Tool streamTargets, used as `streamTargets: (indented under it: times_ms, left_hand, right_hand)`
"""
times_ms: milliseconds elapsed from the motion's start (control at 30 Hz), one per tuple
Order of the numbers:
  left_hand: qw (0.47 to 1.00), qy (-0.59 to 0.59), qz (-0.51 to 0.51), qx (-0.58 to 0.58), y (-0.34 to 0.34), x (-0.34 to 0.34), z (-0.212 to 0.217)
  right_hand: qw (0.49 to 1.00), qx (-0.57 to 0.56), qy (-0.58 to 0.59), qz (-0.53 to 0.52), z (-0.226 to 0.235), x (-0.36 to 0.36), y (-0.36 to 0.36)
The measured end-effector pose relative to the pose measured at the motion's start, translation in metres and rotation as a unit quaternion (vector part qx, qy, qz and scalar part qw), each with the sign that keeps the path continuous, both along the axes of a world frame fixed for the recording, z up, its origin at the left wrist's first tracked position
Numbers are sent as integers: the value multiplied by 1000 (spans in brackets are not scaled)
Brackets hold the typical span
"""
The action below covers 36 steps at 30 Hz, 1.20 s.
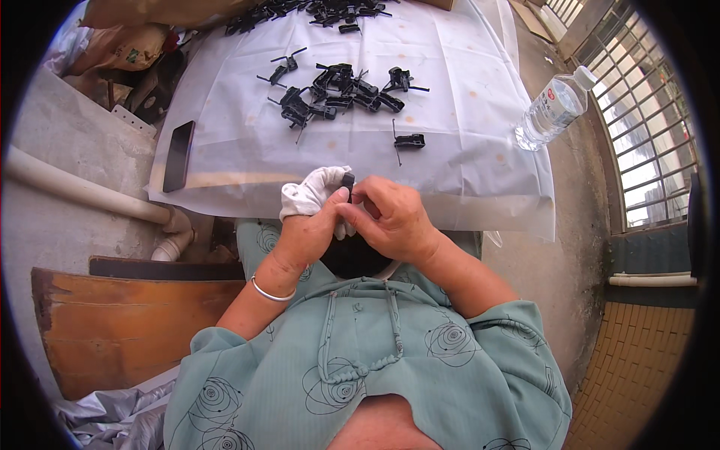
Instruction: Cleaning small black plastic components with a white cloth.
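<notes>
Just past the table's front edge, my left hand (317, 217), partly covered by a white cloth glove (304, 193), grips a small black plastic part (348, 181) between thumb and fingers. My bare right hand (390, 214) meets it there, thumb and fingertips pinched together against the part's lower end. Whatever the right fingertips pinch is too small to make out. Beyond my hands a single black part with thin stems (409, 141) lies on the table. Farther back is a loose heap of similar black parts (339, 81).
White plastic sheeting (465, 180) covers the table (247, 161). A dark phone (178, 156) lies at its left edge, and a clear water bottle (551, 111) stands at the right. More black parts (330, 11) are piled at the far end. A wooden board (142, 322) leans at lower left.
</notes>
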<state>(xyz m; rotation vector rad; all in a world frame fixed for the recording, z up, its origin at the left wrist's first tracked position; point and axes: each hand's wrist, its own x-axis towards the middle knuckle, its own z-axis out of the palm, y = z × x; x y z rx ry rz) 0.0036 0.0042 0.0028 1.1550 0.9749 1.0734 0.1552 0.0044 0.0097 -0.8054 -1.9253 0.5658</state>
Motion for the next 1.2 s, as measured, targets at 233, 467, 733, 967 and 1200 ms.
streamTargets:
  times_ms: [233, 467, 733, 967, 1200]
  left_hand:
    - [999, -6, -50, 2, -6, -4, 9]
    - [915, 260, 46, 304, -1, 0, -7]
    - [965, 150, 22, 213, 0, -1, -5]
    - [999, 13, -28, 15, 3, -9, 4]
    - [983, -38, -160, -82, -3, -8, 16]
  right_hand:
    - [963, -255, 80, -19, -1, 7, 8]
    - [969, -245, -10, 9, -8, 5, 6]
    - [933, -315, 157, 76, -19, 4, 6]
    - [977, -204, -50, 26, -14, 26, 11]
    - [959, -279, 52, 24, -6, 18, 12]
